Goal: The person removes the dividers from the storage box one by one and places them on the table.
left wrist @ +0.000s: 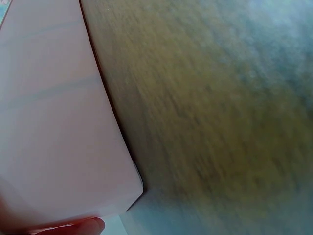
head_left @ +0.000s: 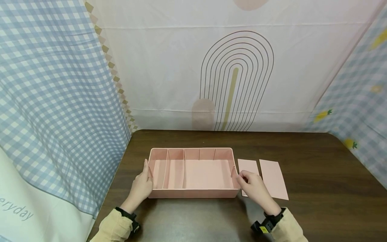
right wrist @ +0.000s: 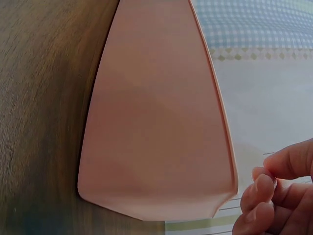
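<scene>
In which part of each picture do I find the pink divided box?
Head: pink box, lower centre, between left hand and right hand.
Left wrist: its outer wall, along the left side.
Right wrist: its outer wall, middle, reaching the top edge.
Shared landmark: the brown table.

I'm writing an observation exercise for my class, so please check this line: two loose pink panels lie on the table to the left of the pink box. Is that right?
Not quite: the side is wrong. The two loose pink panels do lie on the table, but to the right of the pink box, as the head view shows.
</scene>
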Available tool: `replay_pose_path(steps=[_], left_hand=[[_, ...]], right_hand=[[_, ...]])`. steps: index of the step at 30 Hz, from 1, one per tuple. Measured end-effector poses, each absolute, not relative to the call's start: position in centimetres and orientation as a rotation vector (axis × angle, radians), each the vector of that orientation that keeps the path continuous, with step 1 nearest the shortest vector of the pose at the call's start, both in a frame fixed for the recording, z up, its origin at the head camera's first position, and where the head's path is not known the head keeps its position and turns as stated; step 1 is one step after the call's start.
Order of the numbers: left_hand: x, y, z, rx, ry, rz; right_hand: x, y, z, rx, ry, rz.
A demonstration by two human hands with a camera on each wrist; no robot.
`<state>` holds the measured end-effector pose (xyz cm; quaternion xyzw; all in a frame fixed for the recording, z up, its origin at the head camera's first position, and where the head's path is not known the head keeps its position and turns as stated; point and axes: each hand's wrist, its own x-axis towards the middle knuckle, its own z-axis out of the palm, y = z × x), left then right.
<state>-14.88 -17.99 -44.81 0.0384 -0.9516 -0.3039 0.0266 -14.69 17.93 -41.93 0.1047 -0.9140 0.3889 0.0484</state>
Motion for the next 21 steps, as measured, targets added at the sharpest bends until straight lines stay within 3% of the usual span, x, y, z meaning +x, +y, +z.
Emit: replay_pose_path(steps=[21], left_hand=[[-14.86, -17.97, -45.04, 0.099, -2.913, -0.915]], right_hand=[[-14.59, 16.94, -41.94, 0.359, -2.796, 1.139]])
